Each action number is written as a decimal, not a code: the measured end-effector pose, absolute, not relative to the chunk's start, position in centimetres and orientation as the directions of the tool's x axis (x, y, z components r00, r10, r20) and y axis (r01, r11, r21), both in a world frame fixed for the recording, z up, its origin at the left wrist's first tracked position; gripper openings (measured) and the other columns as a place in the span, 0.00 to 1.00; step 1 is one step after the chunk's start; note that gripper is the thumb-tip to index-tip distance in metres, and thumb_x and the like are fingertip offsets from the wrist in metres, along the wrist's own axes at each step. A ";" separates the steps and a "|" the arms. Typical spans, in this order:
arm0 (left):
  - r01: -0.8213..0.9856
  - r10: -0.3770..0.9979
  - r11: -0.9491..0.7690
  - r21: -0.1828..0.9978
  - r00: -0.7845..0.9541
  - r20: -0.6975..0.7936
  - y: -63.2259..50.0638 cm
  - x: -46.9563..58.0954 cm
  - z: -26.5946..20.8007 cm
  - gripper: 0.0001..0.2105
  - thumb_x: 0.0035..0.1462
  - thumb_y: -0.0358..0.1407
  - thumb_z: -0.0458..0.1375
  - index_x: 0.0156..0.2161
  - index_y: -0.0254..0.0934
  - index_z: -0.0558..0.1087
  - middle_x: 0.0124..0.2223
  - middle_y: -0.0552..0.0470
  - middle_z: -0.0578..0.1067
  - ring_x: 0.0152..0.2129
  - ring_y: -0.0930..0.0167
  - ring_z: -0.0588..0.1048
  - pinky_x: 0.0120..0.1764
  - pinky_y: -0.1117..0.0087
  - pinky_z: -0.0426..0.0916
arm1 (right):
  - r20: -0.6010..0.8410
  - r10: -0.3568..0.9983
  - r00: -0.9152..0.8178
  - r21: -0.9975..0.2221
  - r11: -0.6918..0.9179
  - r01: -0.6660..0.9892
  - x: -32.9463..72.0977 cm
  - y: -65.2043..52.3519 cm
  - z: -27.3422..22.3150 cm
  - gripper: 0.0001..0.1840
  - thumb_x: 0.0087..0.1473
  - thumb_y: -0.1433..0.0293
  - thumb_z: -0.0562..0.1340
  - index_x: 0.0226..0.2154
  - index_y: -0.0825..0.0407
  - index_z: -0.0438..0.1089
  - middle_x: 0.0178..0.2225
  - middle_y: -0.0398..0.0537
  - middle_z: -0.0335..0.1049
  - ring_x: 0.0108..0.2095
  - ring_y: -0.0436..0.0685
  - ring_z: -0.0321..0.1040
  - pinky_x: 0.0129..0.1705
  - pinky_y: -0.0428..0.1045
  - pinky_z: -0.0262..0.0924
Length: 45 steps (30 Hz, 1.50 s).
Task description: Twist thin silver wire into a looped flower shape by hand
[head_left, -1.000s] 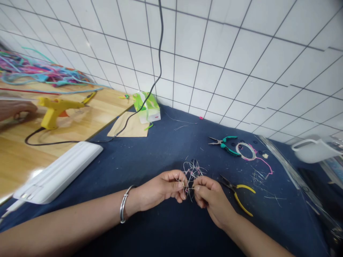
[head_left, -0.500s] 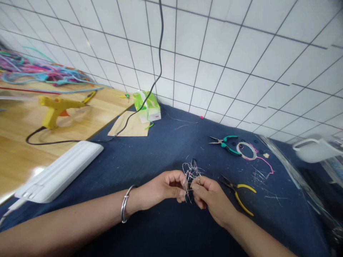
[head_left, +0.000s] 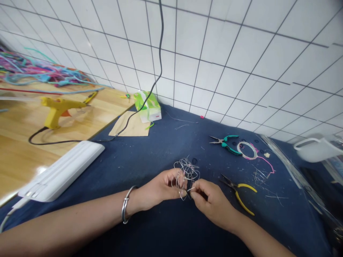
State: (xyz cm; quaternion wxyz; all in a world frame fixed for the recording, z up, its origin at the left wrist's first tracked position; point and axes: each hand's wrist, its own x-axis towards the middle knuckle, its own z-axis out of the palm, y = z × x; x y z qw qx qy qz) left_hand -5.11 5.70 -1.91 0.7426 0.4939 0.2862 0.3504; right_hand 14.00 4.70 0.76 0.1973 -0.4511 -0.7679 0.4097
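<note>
Looped silver wire (head_left: 190, 170), bent into a loose bundle of thin rings with small pinkish spots, is held up between both hands above the dark blue cloth (head_left: 150, 228). My left hand (head_left: 167, 184) grips the bundle's left side between thumb and fingers. On the other side, my right hand (head_left: 207, 196) pinches a wire end at the bundle's lower right. Yellow-handled pliers (head_left: 242, 194) lie just right of my right hand. Farther back rest teal-handled long-nose pliers (head_left: 225, 142), beside a pale ring-shaped coil (head_left: 246, 150) with a pink strand.
Wire offcuts (head_left: 259, 176) lie scattered at right, near a white cup (head_left: 316, 150). To the left are a white power strip-like block (head_left: 63, 169), a yellow glue gun (head_left: 57, 110) and a green tissue pack (head_left: 148, 106). A black cord (head_left: 160, 46) hangs before the tiled wall.
The wire bundle has turned and tilted left in my left hand. My right hand has shifted slightly down, its fingers now on a wire end. A dark ring on the cloth shows behind.
</note>
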 end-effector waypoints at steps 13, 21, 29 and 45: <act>-0.386 0.906 0.246 0.889 0.417 -0.069 5.9 -5.0 -1.9 0.07 0.48 0.25 0.58 0.28 0.33 0.62 0.26 0.57 0.65 0.21 0.80 0.61 0.26 0.76 0.56 | 0.027 0.856 -0.516 -0.807 0.323 0.494 14.6 4.6 1.6 0.07 0.48 0.78 0.54 0.24 0.52 0.59 0.22 0.38 0.58 0.23 0.46 0.54 0.26 0.42 0.51; -0.273 0.819 0.303 0.913 0.564 -0.103 6.2 -5.6 -2.2 0.08 0.46 0.27 0.61 0.29 0.32 0.64 0.26 0.56 0.67 0.21 0.79 0.62 0.26 0.76 0.58 | 0.086 0.904 -0.419 -0.764 0.330 0.555 14.9 4.9 1.5 0.06 0.51 0.77 0.53 0.25 0.52 0.59 0.23 0.39 0.58 0.24 0.47 0.56 0.28 0.43 0.51; -0.243 0.723 0.413 0.878 0.674 -0.153 6.4 -5.6 -2.5 0.08 0.46 0.29 0.62 0.30 0.32 0.65 0.26 0.55 0.68 0.20 0.79 0.65 0.25 0.76 0.60 | 0.206 0.915 -0.347 -0.802 0.361 0.476 14.8 4.3 1.5 0.05 0.53 0.75 0.52 0.28 0.52 0.61 0.32 0.44 0.64 0.31 0.50 0.61 0.35 0.45 0.56; -0.324 0.745 0.449 0.833 0.650 -0.149 6.6 -5.6 -2.1 0.08 0.48 0.27 0.61 0.33 0.31 0.67 0.28 0.52 0.71 0.25 0.76 0.69 0.32 0.72 0.63 | 0.086 0.890 -0.447 -0.870 0.286 0.402 14.3 4.4 0.8 0.07 0.51 0.72 0.59 0.35 0.50 0.70 0.36 0.46 0.65 0.29 0.48 0.62 0.31 0.45 0.59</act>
